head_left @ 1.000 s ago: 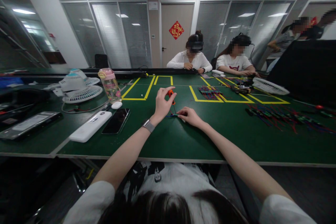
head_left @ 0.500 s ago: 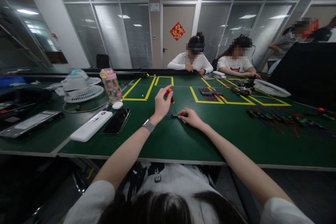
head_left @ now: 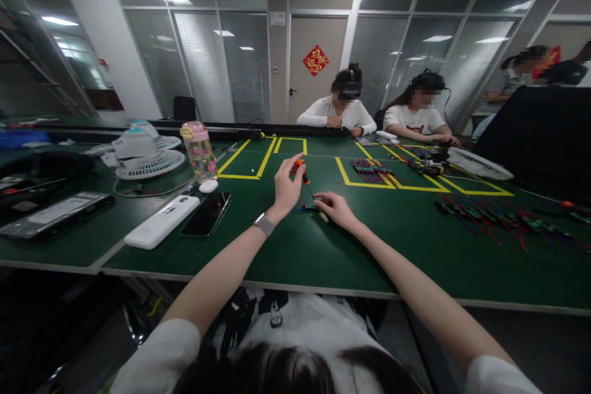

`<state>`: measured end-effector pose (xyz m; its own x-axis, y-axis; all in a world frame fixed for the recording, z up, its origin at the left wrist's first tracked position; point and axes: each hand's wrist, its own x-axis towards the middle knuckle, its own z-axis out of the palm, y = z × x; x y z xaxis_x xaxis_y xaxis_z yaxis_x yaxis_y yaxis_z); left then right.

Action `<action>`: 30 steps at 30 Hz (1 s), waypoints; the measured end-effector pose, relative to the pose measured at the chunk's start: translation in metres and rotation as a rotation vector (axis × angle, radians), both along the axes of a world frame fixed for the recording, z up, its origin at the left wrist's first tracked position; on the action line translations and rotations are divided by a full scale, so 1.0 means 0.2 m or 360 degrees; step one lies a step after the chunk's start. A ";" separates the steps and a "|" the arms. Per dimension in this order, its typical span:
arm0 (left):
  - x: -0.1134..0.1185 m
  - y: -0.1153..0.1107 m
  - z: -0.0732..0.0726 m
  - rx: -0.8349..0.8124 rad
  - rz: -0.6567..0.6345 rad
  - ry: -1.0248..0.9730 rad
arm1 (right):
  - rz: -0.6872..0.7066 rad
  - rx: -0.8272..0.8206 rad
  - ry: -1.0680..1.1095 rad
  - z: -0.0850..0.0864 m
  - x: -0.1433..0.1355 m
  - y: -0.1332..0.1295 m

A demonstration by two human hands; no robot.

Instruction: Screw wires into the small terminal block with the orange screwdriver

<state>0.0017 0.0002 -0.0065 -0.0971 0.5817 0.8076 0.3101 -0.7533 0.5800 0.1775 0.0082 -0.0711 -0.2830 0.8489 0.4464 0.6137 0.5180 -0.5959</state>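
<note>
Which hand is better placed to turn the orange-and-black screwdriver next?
Probably the left hand: it holds the screwdriver, while the right hand is beside the small green circuit board.

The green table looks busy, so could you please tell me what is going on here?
The person's left hand holds an orange and black screwdriver, its shaft slanting down toward the right hand. A small wired board lies on the green table by the right hand; whether that hand touches it is unclear. More wired boards lie spread out farther right.
</note>
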 end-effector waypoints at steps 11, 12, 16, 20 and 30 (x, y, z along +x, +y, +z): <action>0.01 0.03 -0.01 -0.0060 -0.0049 -0.0124 | -0.0160 0.0098 0.0088 0.00 0.01 0.04; 0.00 0.03 0.00 -0.0054 -0.0030 -0.0150 | -0.0169 0.0114 0.0088 0.00 0.02 0.04; -0.04 0.07 0.01 -0.0009 0.0104 -0.0225 | -0.0200 0.0093 0.0132 0.01 0.04 0.04; -0.07 0.09 0.02 0.0013 0.0208 -0.0239 | -0.0108 -0.0092 0.0117 0.05 0.02 0.07; -0.08 0.07 0.04 -0.0048 0.0161 -0.0326 | 0.0148 -0.0212 -0.0231 0.09 -0.08 0.14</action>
<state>-0.0139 0.0145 0.0005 -0.3162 0.5843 0.7474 0.2565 -0.7058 0.6603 0.1624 0.0362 -0.0533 -0.4158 0.8650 0.2809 0.6516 0.4988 -0.5715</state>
